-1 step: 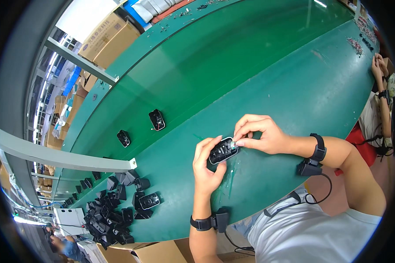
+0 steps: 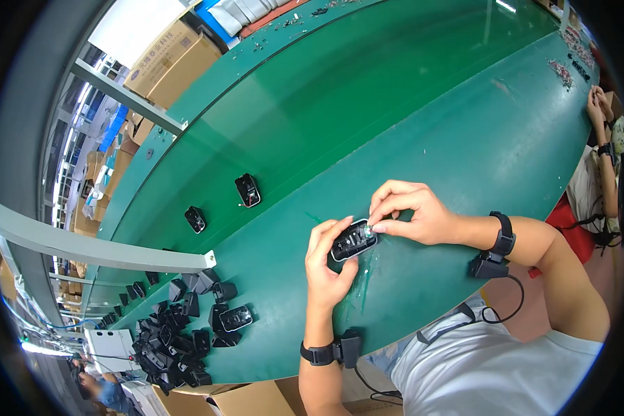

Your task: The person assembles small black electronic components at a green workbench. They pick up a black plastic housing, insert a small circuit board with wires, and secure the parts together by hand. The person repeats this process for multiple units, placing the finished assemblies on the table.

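My left hand point(image 2: 329, 267) is closed round a small black plastic housing point(image 2: 352, 240) with a pale rim, thumb on the near side and fingers on the far side. Its hollow inner side faces up, showing black ribs and small light spots. At the housing's right end, the thumb and fingers of my right hand point(image 2: 416, 213) are pinched together. A small pale, greenish piece point(image 2: 369, 229) shows at those fingertips; its kind is too small to tell. The housing is held just over the green worktable point(image 2: 451, 166).
A heap of black housings point(image 2: 170, 340) lies left on the table, one rimmed housing point(image 2: 236, 318) at its edge. Two more housings point(image 2: 247, 189) sit on the green belt point(image 2: 312, 118) beyond. A grey metal post point(image 2: 104, 239) crosses at left. Another person's hands point(image 2: 598, 104) are far right.
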`<move>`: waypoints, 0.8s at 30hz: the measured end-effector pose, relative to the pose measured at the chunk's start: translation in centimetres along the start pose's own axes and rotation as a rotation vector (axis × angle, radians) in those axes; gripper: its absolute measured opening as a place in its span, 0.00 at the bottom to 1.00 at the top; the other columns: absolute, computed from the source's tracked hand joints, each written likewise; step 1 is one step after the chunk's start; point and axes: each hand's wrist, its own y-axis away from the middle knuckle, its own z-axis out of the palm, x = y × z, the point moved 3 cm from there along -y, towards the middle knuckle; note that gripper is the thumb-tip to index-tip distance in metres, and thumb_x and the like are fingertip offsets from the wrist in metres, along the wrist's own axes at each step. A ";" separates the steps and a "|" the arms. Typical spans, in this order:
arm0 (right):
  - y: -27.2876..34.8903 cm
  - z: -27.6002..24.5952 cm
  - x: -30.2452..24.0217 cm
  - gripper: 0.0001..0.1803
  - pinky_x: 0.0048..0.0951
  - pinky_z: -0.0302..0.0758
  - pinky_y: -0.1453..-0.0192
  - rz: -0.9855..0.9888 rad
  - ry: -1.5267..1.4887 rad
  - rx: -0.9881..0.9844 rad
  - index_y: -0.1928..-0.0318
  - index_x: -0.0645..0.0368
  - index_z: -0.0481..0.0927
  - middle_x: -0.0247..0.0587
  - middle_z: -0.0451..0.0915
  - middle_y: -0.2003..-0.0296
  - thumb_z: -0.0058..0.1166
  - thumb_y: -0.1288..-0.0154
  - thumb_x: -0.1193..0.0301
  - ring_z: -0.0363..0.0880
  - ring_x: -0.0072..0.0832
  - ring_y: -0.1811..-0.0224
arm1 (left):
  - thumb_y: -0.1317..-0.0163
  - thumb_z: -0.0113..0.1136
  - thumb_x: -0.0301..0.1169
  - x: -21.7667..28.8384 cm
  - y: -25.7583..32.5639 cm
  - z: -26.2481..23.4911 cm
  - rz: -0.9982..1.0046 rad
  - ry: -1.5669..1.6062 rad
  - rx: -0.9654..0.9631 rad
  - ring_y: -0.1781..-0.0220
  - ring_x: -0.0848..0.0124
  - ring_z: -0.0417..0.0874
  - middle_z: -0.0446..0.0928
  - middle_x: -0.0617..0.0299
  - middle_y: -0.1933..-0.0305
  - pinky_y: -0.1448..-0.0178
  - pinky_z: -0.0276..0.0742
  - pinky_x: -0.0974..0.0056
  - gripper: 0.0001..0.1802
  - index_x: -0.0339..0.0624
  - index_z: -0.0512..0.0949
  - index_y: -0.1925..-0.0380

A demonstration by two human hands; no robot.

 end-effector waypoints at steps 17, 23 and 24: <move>0.2 0.7 -0.7 0.07 0.33 0.79 0.50 -0.167 0.259 -0.093 0.64 0.58 0.85 0.40 0.77 0.50 0.69 0.42 0.73 0.77 0.32 0.55 | 0.59 0.54 0.15 0.0 0.1 0.7 -0.071 0.116 -0.089 0.49 0.63 0.80 0.76 0.54 0.50 0.41 0.74 0.63 0.33 0.38 0.79 0.46; 0.5 1.0 -0.3 0.07 0.35 0.79 0.49 -0.120 0.201 -0.091 0.64 0.58 0.83 0.41 0.77 0.50 0.67 0.41 0.73 0.78 0.33 0.55 | 0.59 0.53 0.15 0.1 0.0 0.9 -0.066 0.112 -0.084 0.49 0.62 0.80 0.76 0.53 0.51 0.42 0.75 0.63 0.33 0.37 0.79 0.46; 0.5 1.1 -0.1 0.07 0.34 0.79 0.49 -0.118 0.201 -0.091 0.64 0.58 0.83 0.41 0.77 0.50 0.68 0.42 0.73 0.78 0.33 0.55 | 0.59 0.53 0.15 0.0 0.1 1.0 -0.063 0.099 -0.088 0.49 0.62 0.80 0.76 0.53 0.51 0.42 0.75 0.63 0.33 0.37 0.79 0.46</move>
